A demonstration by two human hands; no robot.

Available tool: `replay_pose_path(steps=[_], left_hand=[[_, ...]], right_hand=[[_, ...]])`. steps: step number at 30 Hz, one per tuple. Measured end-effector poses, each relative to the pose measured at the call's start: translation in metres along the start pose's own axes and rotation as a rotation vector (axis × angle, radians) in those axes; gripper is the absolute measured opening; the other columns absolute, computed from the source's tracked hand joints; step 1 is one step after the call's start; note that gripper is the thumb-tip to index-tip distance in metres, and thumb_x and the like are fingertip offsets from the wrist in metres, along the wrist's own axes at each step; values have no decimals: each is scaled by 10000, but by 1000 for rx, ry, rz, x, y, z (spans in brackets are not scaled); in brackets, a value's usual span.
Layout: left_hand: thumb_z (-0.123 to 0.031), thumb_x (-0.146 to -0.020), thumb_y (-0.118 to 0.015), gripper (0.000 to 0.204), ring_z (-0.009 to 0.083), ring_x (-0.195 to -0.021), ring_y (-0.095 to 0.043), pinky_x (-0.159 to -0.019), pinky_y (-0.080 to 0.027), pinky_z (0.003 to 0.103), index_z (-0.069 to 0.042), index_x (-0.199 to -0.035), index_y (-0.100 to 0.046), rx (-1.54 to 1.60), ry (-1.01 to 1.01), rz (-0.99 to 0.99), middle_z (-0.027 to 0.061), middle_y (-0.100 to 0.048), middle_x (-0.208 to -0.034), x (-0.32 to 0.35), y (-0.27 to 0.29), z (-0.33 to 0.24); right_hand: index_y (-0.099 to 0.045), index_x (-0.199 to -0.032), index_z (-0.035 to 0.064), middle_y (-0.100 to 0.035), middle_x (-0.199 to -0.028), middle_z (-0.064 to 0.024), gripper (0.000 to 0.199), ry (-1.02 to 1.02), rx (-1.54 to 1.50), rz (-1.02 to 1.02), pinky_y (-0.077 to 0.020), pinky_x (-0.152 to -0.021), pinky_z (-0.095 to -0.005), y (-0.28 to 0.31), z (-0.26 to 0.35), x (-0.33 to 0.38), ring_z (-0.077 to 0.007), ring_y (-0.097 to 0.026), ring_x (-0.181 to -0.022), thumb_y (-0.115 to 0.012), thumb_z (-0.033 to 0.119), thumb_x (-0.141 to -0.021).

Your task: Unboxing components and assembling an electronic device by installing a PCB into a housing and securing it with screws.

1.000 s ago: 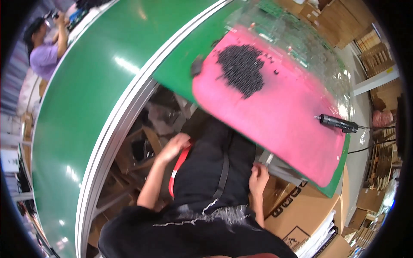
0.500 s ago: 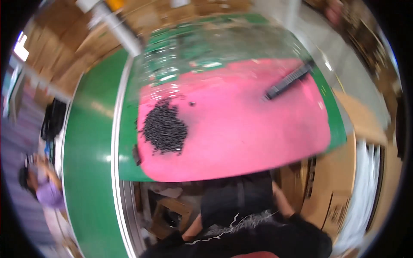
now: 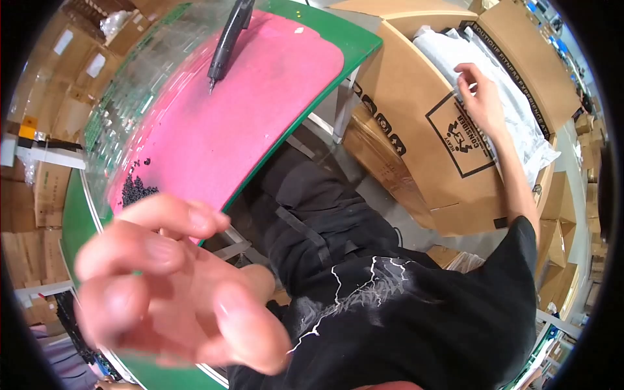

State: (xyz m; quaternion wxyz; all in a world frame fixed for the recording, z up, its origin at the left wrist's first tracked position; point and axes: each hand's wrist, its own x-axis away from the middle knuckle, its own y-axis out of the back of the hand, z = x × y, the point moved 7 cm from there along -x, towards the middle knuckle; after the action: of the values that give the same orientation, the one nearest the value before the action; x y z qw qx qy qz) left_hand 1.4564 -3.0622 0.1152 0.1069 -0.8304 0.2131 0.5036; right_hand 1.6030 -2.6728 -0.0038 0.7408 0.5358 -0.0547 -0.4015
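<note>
My left hand point(image 3: 185, 296) is raised close to the camera at the lower left, fingers curled but apart, with nothing in it. It covers part of the pink mat point(image 3: 253, 97) and the pile of small black screws point(image 3: 138, 188). My right hand point(image 3: 484, 104) reaches over an open cardboard box point(image 3: 448, 156), fingers loosely bent and apart, holding nothing. Just beneath it lie white plastic-wrapped items point(image 3: 448, 55) inside the box; whether the hand touches them I cannot tell. A black electric screwdriver point(image 3: 227, 45) rests on the mat, its bit pointing toward me.
The green table point(image 3: 354, 36) carries the mat, and clear plastic trays point(image 3: 140, 91) stand along its far side. Stacked cardboard boxes point(image 3: 45, 201) fill the left background. Another brown carton point(image 3: 380, 162) sits beside the open box, near my legs.
My view has swung to the right, bringing the open box into sight. Both hands have come up from beside my body: the left toward the camera, the right over the box.
</note>
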Motion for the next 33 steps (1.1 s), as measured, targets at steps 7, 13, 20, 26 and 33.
replay_pose_path(steps=[7,13,20,26,33], left_hand=[[-68,-682,-524,488,247,-850,-476,-636,-419,338,-30,-1159,-430,22,73,38,107,-418,-935,18,20,-3],[-103,-671,-565,531,241,-868,-475,-653,-419,337,-22,-1175,-422,-122,142,69,111,-417,-964,-28,23,42],[-145,-658,-613,588,235,-890,-473,-672,-419,335,-13,-1194,-412,-125,257,107,117,-417,-997,-21,0,60],[-181,-647,-655,641,229,-909,-471,-689,-420,334,-5,-1210,-403,-167,348,48,121,-417,-1026,-28,67,92],[-222,-635,-703,707,223,-930,-470,-709,-420,333,4,-1229,-393,-210,67,162,126,-416,-1059,-37,245,17]], right_hand=[[-576,-1010,-22,-611,-987,-249,283,211,148,369,-434,-851,-439,-49,-62,-1,-398,-558,-1005,-531,124,-772],[-559,-1064,-16,-605,-988,-277,337,88,134,456,-448,-831,-433,-65,-31,-13,-418,-560,-996,-550,181,-791],[-557,-1022,-50,-629,-922,-247,350,38,66,449,-456,-784,-410,-50,-74,-1,-385,-592,-925,-591,205,-783],[-590,-724,11,-526,-610,15,313,-491,-131,478,-353,-510,-234,-71,-94,-28,-36,-414,-582,-617,289,-866],[-621,-711,-26,-552,-578,-16,375,-369,-271,402,-391,-504,-314,-27,-49,-24,-91,-460,-560,-594,307,-882]])
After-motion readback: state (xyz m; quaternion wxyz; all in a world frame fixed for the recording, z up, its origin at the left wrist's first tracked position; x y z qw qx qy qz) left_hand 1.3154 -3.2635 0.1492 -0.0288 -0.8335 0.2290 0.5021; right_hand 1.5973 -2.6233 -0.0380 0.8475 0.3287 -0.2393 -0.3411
